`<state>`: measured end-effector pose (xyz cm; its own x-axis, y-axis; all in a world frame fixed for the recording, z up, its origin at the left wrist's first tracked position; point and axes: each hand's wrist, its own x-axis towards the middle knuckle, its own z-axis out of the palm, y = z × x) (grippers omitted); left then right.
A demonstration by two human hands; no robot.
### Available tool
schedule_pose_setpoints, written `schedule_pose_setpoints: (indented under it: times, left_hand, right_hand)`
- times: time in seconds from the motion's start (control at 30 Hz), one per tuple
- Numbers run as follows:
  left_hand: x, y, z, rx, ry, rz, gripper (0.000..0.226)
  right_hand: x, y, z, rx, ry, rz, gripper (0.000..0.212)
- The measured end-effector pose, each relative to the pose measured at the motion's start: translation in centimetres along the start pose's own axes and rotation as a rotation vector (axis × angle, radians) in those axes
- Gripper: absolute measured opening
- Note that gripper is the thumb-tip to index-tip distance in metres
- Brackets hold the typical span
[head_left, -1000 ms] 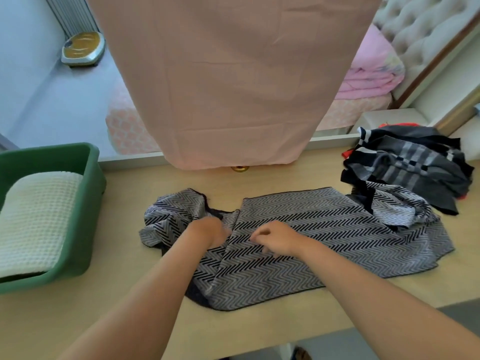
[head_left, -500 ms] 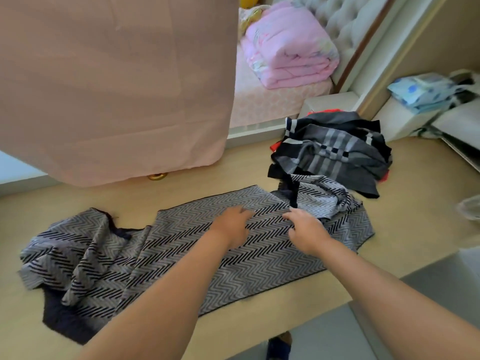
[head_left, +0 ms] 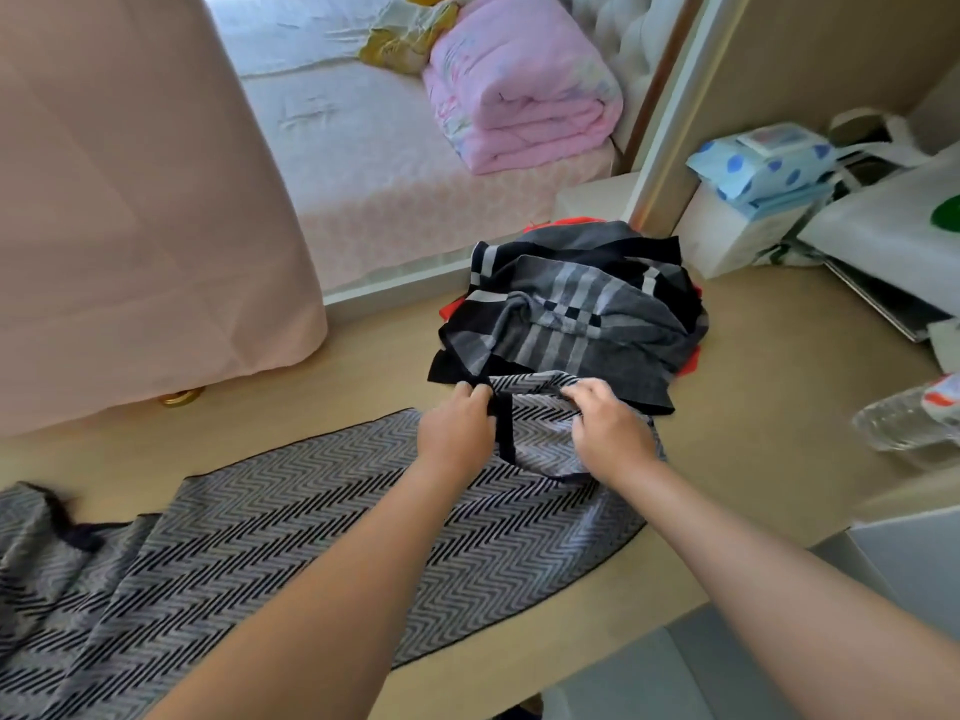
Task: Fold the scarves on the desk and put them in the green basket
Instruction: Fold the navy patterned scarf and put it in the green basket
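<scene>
A grey and black zigzag scarf (head_left: 322, 517) lies stretched across the wooden desk (head_left: 753, 387), its left end rumpled. At its bunched right end, my left hand (head_left: 457, 433) pinches the far edge of the cloth. My right hand (head_left: 608, 428) grips the same end a little to the right. A heap of scarves (head_left: 571, 309), dark grey with pale stripes and red cloth beneath, sits just behind my hands. The green basket is out of view.
A pink curtain (head_left: 140, 200) hangs over the desk's far left. Behind is a bed with a folded pink quilt (head_left: 524, 85). At the right stand a white box with blue packs (head_left: 763, 163), a white bag (head_left: 893, 226) and a plastic bottle (head_left: 909, 418).
The view has swung right, so the basket has left the frame. Both hands have moved from the scarf's middle along to its right end and taken hold of it.
</scene>
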<state>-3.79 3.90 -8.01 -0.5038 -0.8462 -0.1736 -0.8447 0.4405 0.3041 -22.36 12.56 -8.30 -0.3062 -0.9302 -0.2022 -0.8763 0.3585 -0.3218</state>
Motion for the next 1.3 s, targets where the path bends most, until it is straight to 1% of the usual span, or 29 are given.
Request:
schedule_pose_setpoints:
  times: [0.1, 0.13, 0.2, 0.23, 0.27, 0.33, 0.37, 0.43, 0.5, 0.53, 0.6, 0.63, 0.7, 0.73, 0.77, 0.8, 0.83, 0.93, 0.97, 1.0, 1.03, 1.07, 1.1, 1.13, 1.17, 1.2, 1.23, 1.27, 1.3]
  left_hand:
    - [2.1, 1.1, 0.3, -0.009, -0.087, -0.088, 0.053]
    - [2.8, 1.3, 0.4, 0.0, -0.134, -0.124, 0.059]
    - [3.7, 1.4, 0.7, 0.012, -0.203, -0.175, 0.064]
    - [4.0, 1.5, 0.8, 0.002, -0.209, -0.182, 0.061]
    - [4.1, 1.5, 0.7, -0.012, -0.199, -0.185, 0.053]
    - [4.4, 1.5, 0.7, -0.044, -0.179, -0.183, 0.029]
    - [4.5, 1.5, 0.5, -0.058, -0.179, -0.184, 0.022]
    - [5.0, 1.6, 0.0, -0.155, -0.143, -0.202, 0.018]
    - [5.7, 2.1, -1.2, -0.333, -0.01, -0.208, 0.017]
    - [5.9, 2.6, -2.0, -0.392, 0.089, -0.188, 0.015]
    - [6.2, 3.9, -3.9, -0.48, 0.248, -0.101, 0.01]
    - [6.2, 4.5, -4.8, -0.54, 0.29, -0.048, 0.01]
    - [6.0, 5.3, -6.0, -0.652, 0.32, 0.023, 0.012]
    - [5.9, 5.3, -6.2, -0.686, 0.327, 0.035, 0.014]
    - [5.8, 5.2, -6.2, -0.704, 0.334, 0.027, 0.014]
    - [5.4, 4.8, -6.2, -0.706, 0.33, -0.001, 0.014]
    - [4.9, 4.3, -6.3, -0.697, 0.314, -0.041, 0.013]
    - [3.1, 1.9, -6.1, -0.551, 0.286, -0.152, 0.011]
    - [2.6, 0.9, -5.9, -0.524, 0.299, -0.179, 0.011]
    - [2.1, 0.1, -5.7, -0.533, 0.303, -0.198, 0.01]
    - [1.7, -0.4, -5.6, -0.574, 0.284, -0.204, 0.01]
    - [1.4, -0.8, -5.3, -0.629, 0.237, -0.191, 0.011]
    - [1.3, -0.9, -5.1, -0.686, 0.177, -0.16, 0.013]
    - [1.2, -0.9, -5.0, -0.733, 0.114, -0.114, 0.016]
    - [1.3, -0.6, -4.9, -0.774, 0.065, -0.057, 0.019]
    - [1.5, -0.2, -4.8, -0.79, 0.051, 0.003, 0.021]
    - [1.8, 0.4, -4.8, -0.795, 0.062, 0.053, 0.022]
    - [2.1, 1.2, -4.9, -0.801, 0.083, 0.088, 0.021]
    - [2.5, 2.0, -5.2, -0.816, 0.107, 0.11, 0.019]
  right_hand:
    - [1.3, 1.0, -0.3, -0.115, -0.13, 0.155, 0.058]
    - [1.5, 1.3, -0.4, -0.157, -0.142, 0.194, 0.057]
    - [1.7, 1.8, -0.6, -0.178, -0.093, 0.195, 0.042]
    - [1.8, 2.2, -0.7, -0.143, -0.067, 0.182, 0.032]
    - [1.8, 2.4, -0.9, -0.087, -0.053, 0.172, 0.024]
    - [1.9, 2.6, -1.2, 0.06, -0.037, 0.181, 0.009]
    - [1.9, 2.7, -1.5, 0.147, 0.002, 0.193, 0.012]
    - [2.3, 3.0, -2.0, 0.318, 0.149, 0.183, 0.022]
    - [2.5, 3.3, -2.6, 0.456, 0.286, 0.151, 0.03]
    - [2.6, 3.3, -3.0, 0.518, 0.307, 0.149, 0.034]
    - [2.6, 3.2, -3.6, 0.584, 0.256, 0.169, 0.035]
    - [2.5, 3.1, -3.7, 0.588, 0.209, 0.176, 0.031]
    - [2.4, 2.9, -3.8, 0.591, 0.122, 0.2, 0.015]
    - [2.2, 2.7, -3.9, 0.604, 0.062, 0.21, 0.025]
    - [1.9, 2.5, -3.9, 0.629, -0.002, 0.211, 0.041]
    - [1.7, 2.3, -3.9, 0.625, -0.059, 0.211, 0.052]
    - [1.5, 2.0, -3.9, 0.59, -0.096, 0.205, 0.053]
    - [1.1, 1.0, -3.6, 0.375, -0.129, 0.226, 0.028]
    - [1.0, 0.4, -3.6, 0.305, -0.136, 0.241, 0.023]
    - [0.8, -0.2, -3.5, 0.227, -0.139, 0.246, 0.023]
    - [0.7, -0.8, -3.3, 0.142, -0.121, 0.223, 0.028]
    - [0.7, -1.3, -3.1, 0.047, -0.087, 0.182, 0.04]
    - [0.7, -2.0, -2.8, -0.024, -0.045, 0.13, 0.057]
    - [0.8, -2.7, -2.7, -0.039, -0.021, 0.08, 0.076]
    - [0.8, -3.3, -2.5, -0.039, -0.02, 0.048, 0.09]
    - [1.1, -3.7, -2.3, -0.025, -0.037, 0.049, 0.093]
    - [1.3, -3.8, -2.1, 0.004, -0.046, 0.061, 0.084]
    - [1.8, -3.7, -2.3, 0.066, -0.037, 0.101, 0.061]
    - [2.2, -3.4, -2.5, 0.172, 0.018, 0.163, 0.033]
